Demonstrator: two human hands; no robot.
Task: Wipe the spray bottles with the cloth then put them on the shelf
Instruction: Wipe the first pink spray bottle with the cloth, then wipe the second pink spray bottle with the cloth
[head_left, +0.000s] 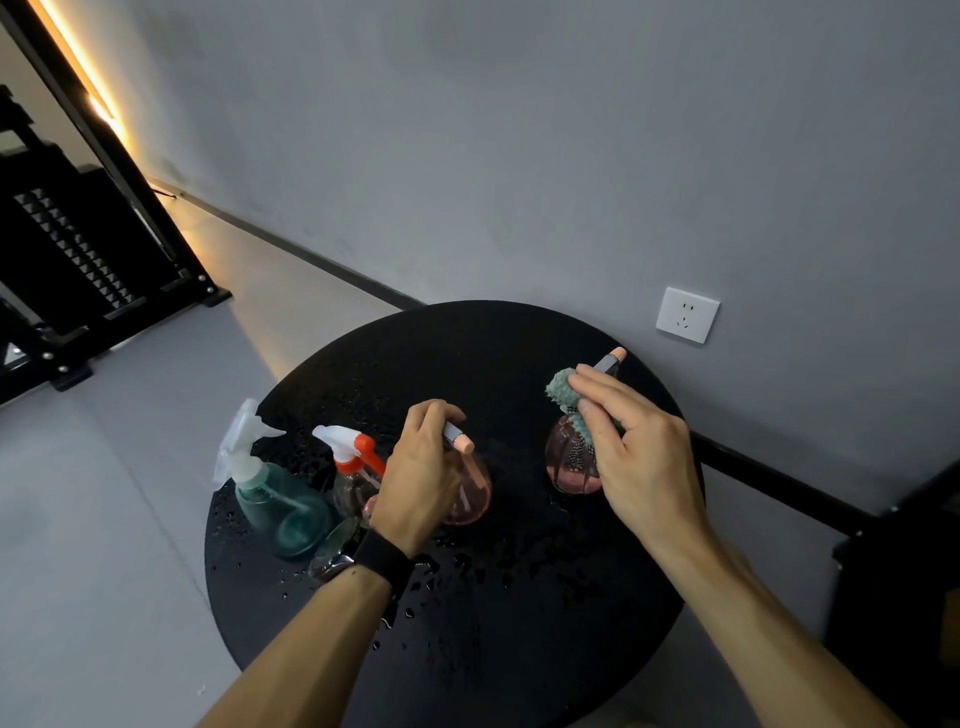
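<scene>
Wiping was under way: the right hand (631, 447) pressed the cloth (566, 391) onto one pink bottle (569, 465), fingers pinching it; the left hand (423, 467) gripped another bottle (470, 493). Shelving should come next.

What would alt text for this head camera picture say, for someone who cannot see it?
A person's right hand presses a teal cloth against a pink spray bottle on a wet round black table, while the left hand holds the top of a second pink bottle. A teal spray bottle and a red-nozzled bottle stand at the left.
</scene>
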